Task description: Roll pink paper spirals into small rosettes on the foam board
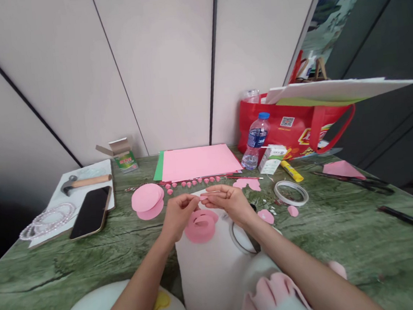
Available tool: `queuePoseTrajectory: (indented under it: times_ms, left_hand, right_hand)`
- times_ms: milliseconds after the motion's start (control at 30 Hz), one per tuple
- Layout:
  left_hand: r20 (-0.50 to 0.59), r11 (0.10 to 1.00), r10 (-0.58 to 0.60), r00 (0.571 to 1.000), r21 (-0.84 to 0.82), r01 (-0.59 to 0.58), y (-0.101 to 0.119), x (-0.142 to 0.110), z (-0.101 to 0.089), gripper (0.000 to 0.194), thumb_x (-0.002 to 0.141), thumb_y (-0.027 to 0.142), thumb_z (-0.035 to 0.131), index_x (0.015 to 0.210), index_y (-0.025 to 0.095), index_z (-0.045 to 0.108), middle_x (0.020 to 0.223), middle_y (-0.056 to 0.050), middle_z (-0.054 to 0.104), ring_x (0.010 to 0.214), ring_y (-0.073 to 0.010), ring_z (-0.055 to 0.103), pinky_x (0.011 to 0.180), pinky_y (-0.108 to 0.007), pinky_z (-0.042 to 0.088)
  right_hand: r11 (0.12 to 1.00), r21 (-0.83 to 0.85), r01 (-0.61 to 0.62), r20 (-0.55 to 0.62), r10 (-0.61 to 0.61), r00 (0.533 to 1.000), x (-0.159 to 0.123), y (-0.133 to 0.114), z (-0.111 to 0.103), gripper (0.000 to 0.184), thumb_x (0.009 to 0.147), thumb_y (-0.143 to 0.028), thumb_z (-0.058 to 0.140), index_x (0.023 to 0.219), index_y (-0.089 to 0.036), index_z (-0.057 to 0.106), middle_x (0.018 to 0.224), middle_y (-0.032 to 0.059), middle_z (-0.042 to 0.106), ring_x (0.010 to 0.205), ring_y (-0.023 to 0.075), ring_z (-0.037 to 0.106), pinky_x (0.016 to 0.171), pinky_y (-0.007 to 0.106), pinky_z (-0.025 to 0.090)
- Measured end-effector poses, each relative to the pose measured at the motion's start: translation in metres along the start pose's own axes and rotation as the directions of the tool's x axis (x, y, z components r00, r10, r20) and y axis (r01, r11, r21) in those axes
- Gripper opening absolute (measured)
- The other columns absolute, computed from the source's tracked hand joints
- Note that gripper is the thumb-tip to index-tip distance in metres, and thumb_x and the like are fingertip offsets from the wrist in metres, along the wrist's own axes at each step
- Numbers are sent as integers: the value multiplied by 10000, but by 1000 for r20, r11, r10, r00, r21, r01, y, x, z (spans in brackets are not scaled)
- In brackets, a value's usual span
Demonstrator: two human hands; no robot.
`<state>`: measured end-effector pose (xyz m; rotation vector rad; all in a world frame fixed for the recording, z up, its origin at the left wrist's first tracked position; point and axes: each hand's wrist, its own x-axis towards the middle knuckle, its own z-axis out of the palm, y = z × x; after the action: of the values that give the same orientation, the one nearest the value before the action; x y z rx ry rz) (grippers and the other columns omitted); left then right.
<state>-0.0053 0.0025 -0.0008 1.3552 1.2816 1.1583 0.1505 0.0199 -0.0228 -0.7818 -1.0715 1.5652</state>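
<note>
My left hand [180, 211] and my right hand [228, 201] meet over the middle of the green table [57, 264], fingers pinched together on the top end of a pink paper spiral [200, 225]. The spiral's coils hang down and rest on a white sheet [209, 265] in front of me. Pink paper circles [147, 199] lie just left of my left hand. A row of small rolled pink pieces [194, 181] sits beyond my hands.
Pink and green paper sheets [198, 161] lie at the back, with a water bottle [255, 140], red bag [290, 126], small box [272, 159] and glue stick [292, 171]. A tape roll [291, 192] and scissors [356, 180] lie right. Phone [91, 212], hammer [84, 182] and beads [49, 219] lie left.
</note>
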Motion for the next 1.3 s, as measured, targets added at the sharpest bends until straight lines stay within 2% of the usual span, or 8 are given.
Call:
queuePoseTrajectory:
  times_ms: [167,500,633,767,967,1200,1300]
  left_hand:
    - [17,1000,-15,1000,-3,15,0,0,0,217,675,354,597,656,142,634,528,2,583,471,-99,494,415,-190,361]
    - [88,999,-6,996,-32,9,1,-1,0,218,677,355,620,669,140,651,537,-6,599,504,-111,530,470,-205,402]
    - [127,999,18,992,-30,-15,3,-2,0,234,679,365,620,615,140,631,527,-3,592,518,-113,534,508,-215,413]
    - [147,1000,9,989,-4,-8,3,-2,0,246,692,369,608,613,136,624,520,-3,588,497,-105,520,494,-209,402]
    - [150,1000,9,989,-10,-8,0,-1,-1,232,711,356,588,658,135,630,531,-5,582,523,-113,530,499,-207,404]
    - [92,1000,-7,996,-15,9,-3,1,-1,237,690,372,596,658,138,621,512,2,562,499,-114,521,470,-209,389]
    - [97,1000,-5,995,-17,7,-2,0,-1,238,686,372,595,640,139,614,510,1,563,507,-119,527,484,-217,399]
  right_hand:
    - [1000,-11,-7,-47,7,999,-1,-2,1,341,547,-287,765,821,-151,616,729,62,712,666,191,675,694,341,538]
    - [996,-82,-23,-123,13,992,-2,-4,2,359,470,-305,792,745,-158,615,650,34,694,580,168,647,589,299,513]
    - [989,-145,24,-88,-37,995,-3,-4,4,246,503,-307,773,633,-161,622,596,13,668,554,127,607,569,266,495]
    - [981,-189,45,-37,-53,998,-3,-5,5,208,505,-308,767,599,-164,649,571,-4,641,518,102,561,545,248,476]
    - [990,-137,18,-30,-22,999,-1,-4,3,166,552,-315,739,612,-172,680,574,-1,641,547,108,569,595,256,482]
    - [998,-13,-68,-24,68,997,0,-1,1,200,520,-311,768,646,-172,700,681,24,688,660,138,625,762,314,497]
    - [997,-11,-71,-27,71,997,1,0,0,222,511,-323,774,651,-169,698,667,22,684,639,131,626,744,309,502]
